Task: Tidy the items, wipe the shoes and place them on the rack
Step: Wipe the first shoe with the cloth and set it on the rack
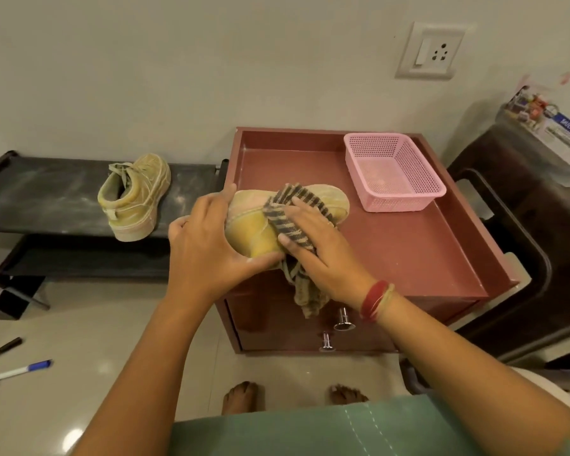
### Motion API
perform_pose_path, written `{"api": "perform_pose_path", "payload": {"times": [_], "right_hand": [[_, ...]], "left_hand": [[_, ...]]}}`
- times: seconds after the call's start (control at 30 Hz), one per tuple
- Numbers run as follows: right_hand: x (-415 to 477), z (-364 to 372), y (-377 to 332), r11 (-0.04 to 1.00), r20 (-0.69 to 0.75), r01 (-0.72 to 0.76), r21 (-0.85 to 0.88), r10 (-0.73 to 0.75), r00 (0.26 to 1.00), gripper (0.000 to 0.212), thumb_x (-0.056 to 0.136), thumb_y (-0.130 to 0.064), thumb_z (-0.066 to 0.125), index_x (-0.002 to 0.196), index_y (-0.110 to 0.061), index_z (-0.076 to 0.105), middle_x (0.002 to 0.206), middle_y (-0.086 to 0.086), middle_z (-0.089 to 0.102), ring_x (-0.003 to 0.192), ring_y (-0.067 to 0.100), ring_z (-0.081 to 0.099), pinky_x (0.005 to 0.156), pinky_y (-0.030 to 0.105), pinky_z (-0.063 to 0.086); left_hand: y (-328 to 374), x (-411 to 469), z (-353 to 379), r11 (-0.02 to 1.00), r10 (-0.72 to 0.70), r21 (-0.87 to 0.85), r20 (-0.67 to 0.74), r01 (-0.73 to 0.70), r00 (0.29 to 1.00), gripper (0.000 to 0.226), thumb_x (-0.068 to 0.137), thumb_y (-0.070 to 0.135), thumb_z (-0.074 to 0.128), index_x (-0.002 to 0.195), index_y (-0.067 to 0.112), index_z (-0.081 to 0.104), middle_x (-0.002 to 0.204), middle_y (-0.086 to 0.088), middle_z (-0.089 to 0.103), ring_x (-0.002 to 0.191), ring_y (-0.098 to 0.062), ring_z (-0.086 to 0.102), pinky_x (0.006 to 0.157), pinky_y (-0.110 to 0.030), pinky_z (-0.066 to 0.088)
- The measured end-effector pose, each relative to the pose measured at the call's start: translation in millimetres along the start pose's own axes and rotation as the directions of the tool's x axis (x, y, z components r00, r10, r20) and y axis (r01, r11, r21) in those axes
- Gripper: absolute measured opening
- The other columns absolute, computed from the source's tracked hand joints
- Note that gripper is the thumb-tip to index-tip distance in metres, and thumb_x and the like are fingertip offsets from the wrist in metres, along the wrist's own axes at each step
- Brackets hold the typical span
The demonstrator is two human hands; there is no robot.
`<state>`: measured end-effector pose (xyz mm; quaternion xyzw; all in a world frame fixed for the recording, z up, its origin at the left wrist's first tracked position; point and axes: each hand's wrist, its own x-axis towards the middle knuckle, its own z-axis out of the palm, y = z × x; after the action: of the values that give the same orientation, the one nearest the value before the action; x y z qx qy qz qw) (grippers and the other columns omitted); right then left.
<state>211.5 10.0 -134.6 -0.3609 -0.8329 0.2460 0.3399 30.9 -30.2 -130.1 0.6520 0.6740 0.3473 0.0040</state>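
Two shoes counted. Found first shoe (254, 236) lying on its side over 9 o'clock edge of red cabinet (408, 258), held between both hands; cannot tell whether resting on cabinet top. Noted left hand (208, 248) at 9 o'clock of that shoe, fingers over heel end and thumb beneath, gripping. Noted right hand (326, 251) at 3 o'clock, fingers flat and slightly spread, pressing striped cloth (290, 215) onto shoe's side, with loose end of cloth hanging below palm over cabinet front. Found second shoe (135, 199) upright on top shelf of dark rack (40, 199), at 9 o'clock from hands and well apart from them. Noted pink basket (395, 172) on cabinet top at 1 o'clock from held shoe, near, not touching. Logged pens (17, 370) on floor at 8 o'clock and wall socket (430, 51) at 1 o'clock, above basket.
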Motion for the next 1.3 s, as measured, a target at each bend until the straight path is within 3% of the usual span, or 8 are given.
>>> {"api": "perform_pose_path", "payload": {"times": [0.17,0.33,0.47,0.6,0.8,0.9,1.17,1.3], "right_hand": [[9,-10,23,0.96,-0.153,-0.242,-0.144,0.22,0.964,0.053,0.093,-0.048,0.036,0.134,-0.016,0.048,0.139,0.002,0.048,0.135,0.019,0.034,0.112,0.043,0.029],[-2,3,5,0.983,-0.05,-0.005,-0.182,-0.004,0.999,0.049,0.095,-0.042,0.038,0.13,-0.011,0.052,0.133,0.004,0.052,0.127,0.013,0.039,0.108,0.024,0.027],[5,-7,19,0.939,-0.127,-0.205,-0.275,0.176,0.976,0.057,0.094,-0.052,0.033,0.134,-0.014,0.047,0.138,0.004,0.048,0.134,0.021,0.035,0.113,0.036,0.027],[-6,7,0,0.966,-0.072,-0.01,-0.258,-0.009,0.997,0.044,0.097,-0.04,0.041,0.128,-0.012,0.052,0.13,0.005,0.054,0.128,0.019,0.041,0.109,0.026,0.025],[-1,-4,20,0.928,-0.168,-0.155,-0.338,0.103,0.98,0.05,0.093,-0.047,0.032,0.124,-0.013,0.055,0.126,0.005,0.056,0.125,0.024,0.045,0.111,0.035,0.027],[-13,2,24,0.946,-0.106,-0.1,-0.307,0.07,0.992,0.046,0.095,-0.042,0.035,0.131,-0.017,0.05,0.133,0.002,0.052,0.131,0.021,0.039,0.113,0.029,0.02],[4,-18,68,0.889,-0.255,-0.458,0.013,0.446,0.858,0.029,0.098,-0.035,0.04,0.111,-0.016,0.058,0.11,0.005,0.06,0.102,0.022,0.056,0.09,0.038,0.044],[-6,-8,55,0.93,-0.207,-0.358,0.086,0.368,0.907,0.039,0.097,-0.039,0.039,0.132,-0.022,0.047,0.137,0.0,0.049,0.128,0.016,0.043,0.108,0.032,0.035]], "left_hand": [[2,-1,1,0.998,0.043,0.055,-0.019,-0.042,0.999,0.112,0.053,0.087,0.055,0.139,0.017,0.045,0.127,0.001,0.054,0.117,-0.014,0.051,0.094,-0.042,0.035],[5,-2,1,0.997,0.054,0.063,-0.037,-0.052,0.998,0.109,0.054,0.086,0.054,0.137,0.015,0.047,0.124,0.0,0.055,0.112,-0.015,0.053,0.091,-0.041,0.036],[4,-4,1,0.997,0.035,0.069,-0.025,-0.033,0.999,0.112,0.052,0.088,0.053,0.138,0.015,0.046,0.125,-0.001,0.054,0.113,-0.017,0.052,0.092,-0.042,0.036],[4,-6,0,0.994,0.06,0.096,-0.02,-0.058,0.998,0.109,0.054,0.086,0.054,0.136,0.013,0.048,0.122,-0.002,0.055,0.111,-0.018,0.054,0.09,-0.043,0.036],[5,-7,-1,0.992,0.058,0.109,0.002,-0.057,0.998,0.112,0.053,0.087,0.054,0.138,0.016,0.045,0.126,-0.001,0.054,0.116,-0.017,0.051,0.093,-0.042,0.034],[2,-7,-3,0.993,0.073,0.095,0.019,-0.074,0.997,0.113,0.053,0.088,0.052,0.138,0.014,0.046,0.128,-0.002,0.054,0.117,-0.018,0.05,0.094,-0.043,0.034],[-4,-4,-4,0.999,-0.002,0.055,0.037,0.0,0.999,0.114,0.051,0.087,0.053,0.141,0.017,0.043,0.132,-0.001,0.052,0.12,-0.018,0.049,0.098,-0.047,0.035],[-9,0,-5,0.999,-0.042,0.012,0.048,0.042,0.998,0.115,0.05,0.086,0.054,0.14,0.016,0.044,0.131,-0.001,0.053,0.12,-0.018,0.05,0.098,-0.053,0.041]]}}
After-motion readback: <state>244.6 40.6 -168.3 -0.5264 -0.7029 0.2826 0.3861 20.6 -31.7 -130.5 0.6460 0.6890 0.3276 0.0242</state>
